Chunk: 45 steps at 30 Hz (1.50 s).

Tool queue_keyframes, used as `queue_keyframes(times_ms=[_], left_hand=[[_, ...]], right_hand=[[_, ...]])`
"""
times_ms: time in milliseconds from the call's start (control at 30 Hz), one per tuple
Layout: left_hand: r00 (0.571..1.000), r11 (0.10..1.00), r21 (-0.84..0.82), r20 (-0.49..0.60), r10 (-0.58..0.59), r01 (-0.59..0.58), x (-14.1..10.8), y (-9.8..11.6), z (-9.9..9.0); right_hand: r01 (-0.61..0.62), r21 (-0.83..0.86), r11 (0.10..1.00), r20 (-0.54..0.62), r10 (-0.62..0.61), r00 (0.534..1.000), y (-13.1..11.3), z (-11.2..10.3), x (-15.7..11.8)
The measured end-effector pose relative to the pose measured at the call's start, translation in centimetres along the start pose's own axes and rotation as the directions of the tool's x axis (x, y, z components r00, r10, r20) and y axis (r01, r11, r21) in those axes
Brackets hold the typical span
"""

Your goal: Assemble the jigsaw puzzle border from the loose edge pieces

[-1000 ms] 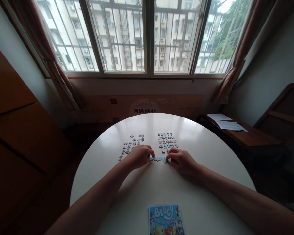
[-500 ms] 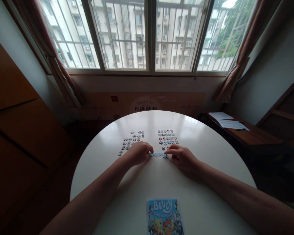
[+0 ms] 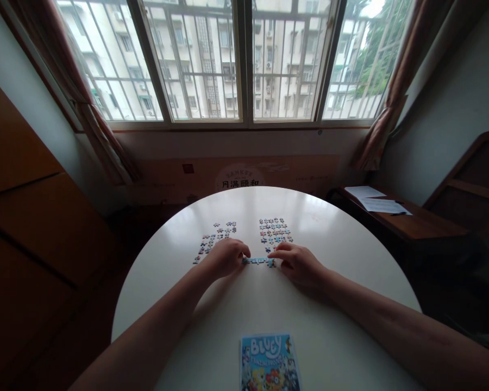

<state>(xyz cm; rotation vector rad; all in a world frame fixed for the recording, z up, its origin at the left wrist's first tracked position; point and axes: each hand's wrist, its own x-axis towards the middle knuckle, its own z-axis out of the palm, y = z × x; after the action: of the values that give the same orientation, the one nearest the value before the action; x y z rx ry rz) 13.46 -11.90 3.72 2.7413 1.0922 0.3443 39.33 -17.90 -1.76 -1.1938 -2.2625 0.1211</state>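
One camera is sitting on the person's head, facing forward and down across the table toward the window, whose top the upper edge is cutting off. It is looking widely from above the table's near side: the card is lying closest, running past the lower edge, while the left hand and right hand are showing farther off, below mid-view.

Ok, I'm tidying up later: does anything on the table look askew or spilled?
Nothing looks spilled. Only the puzzle strip between the left hand and right hand looks uneven: at its right end, one piece juts nearward.
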Motion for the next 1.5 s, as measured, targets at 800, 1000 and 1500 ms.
queue_keyframes(times_ms=[800,1000,1500], left_hand=[[0.992,0.991,0.123,0.114,-0.059,0.044,-0.7,2.7,-0.7],[0.996,0.992,0.117,0.075,-0.053,0.044,-0.9,2.9,-0.2],[0.996,0.999,0.046,0.084,0.001,-0.005,-0.9,2.1,0.2]], right_hand=[[-0.005,-0.061,0.998,0.042,0.007,0.999,-0.9,-0.3,-0.1],[-0.007,-0.055,0.998,0.065,0.011,0.998,-1.0,-0.4,-0.2],[-0.008,-0.039,0.999,0.064,0.010,0.998,-0.6,-0.3,-0.5]])
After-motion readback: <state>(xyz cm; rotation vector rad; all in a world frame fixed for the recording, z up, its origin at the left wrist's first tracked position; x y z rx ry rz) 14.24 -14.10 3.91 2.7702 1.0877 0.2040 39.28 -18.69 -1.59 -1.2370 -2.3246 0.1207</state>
